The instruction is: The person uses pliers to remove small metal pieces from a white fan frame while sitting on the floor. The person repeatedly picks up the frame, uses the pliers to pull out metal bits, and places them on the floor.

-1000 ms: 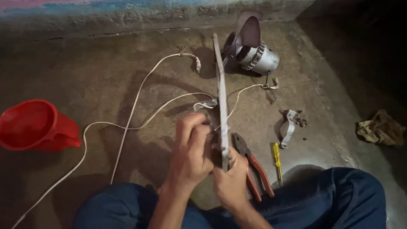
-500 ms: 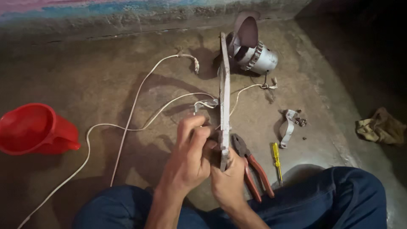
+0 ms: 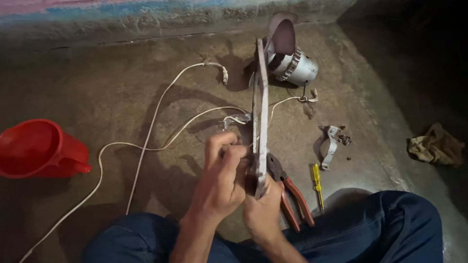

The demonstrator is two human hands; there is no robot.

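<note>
Both hands grip one long grey metal fan blade (image 3: 260, 112) at centre, right hand (image 3: 263, 214) steadying its near end, left hand (image 3: 222, 182) pinching a fitting there, red-handled pliers (image 3: 290, 192) at 3 o'clock within reach.

You sat on a bare concrete floor (image 3: 97, 87) beside a rough painted wall (image 3: 146, 14). Pliers (image 3: 292, 190), a screwdriver (image 3: 318, 182) and a small motor (image 3: 297, 65) suggested an informal repair spot.

Both hands are bunched up low against the flat metal blade (image 3: 261, 122). Left hand (image 3: 222, 180) is curled on its left side, fingers bent in; right hand (image 3: 263, 209) grips its bottom end from underneath.
</note>
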